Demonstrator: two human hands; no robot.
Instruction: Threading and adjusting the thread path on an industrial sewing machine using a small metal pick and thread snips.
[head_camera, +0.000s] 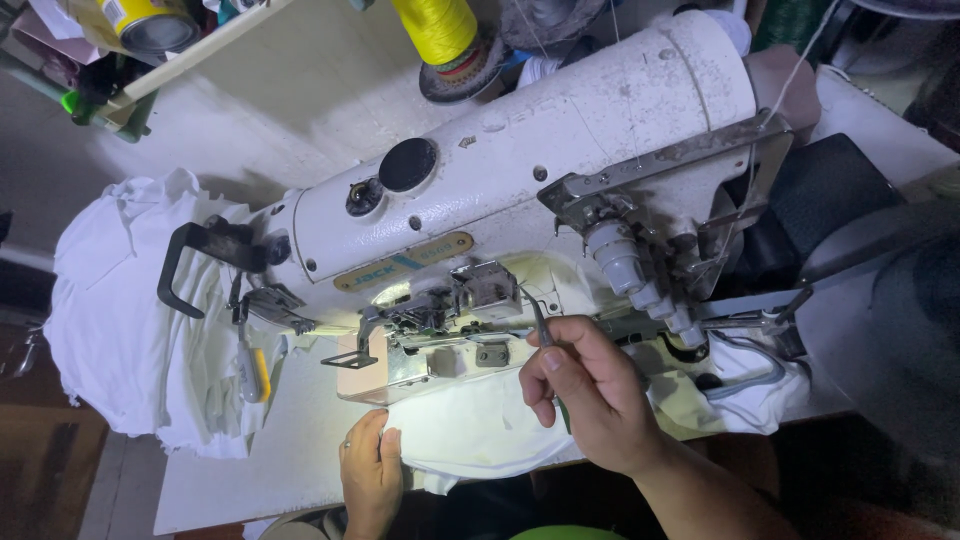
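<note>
Head view: my right hand (590, 395) pinches a pair of tweezers (541, 328), fingers closed around them, tips aimed at the needle area (470, 325) of the white sewing machine (530, 160). My left hand (372, 475) presses on the white fabric (480, 425) at the table's near edge (230, 500), fingers curled over its fold. I judge the risk is the tweezers slipping into the needle or snagging thread, since the tips sit so close. Fabric could also creep if my left grip eases.
</note>
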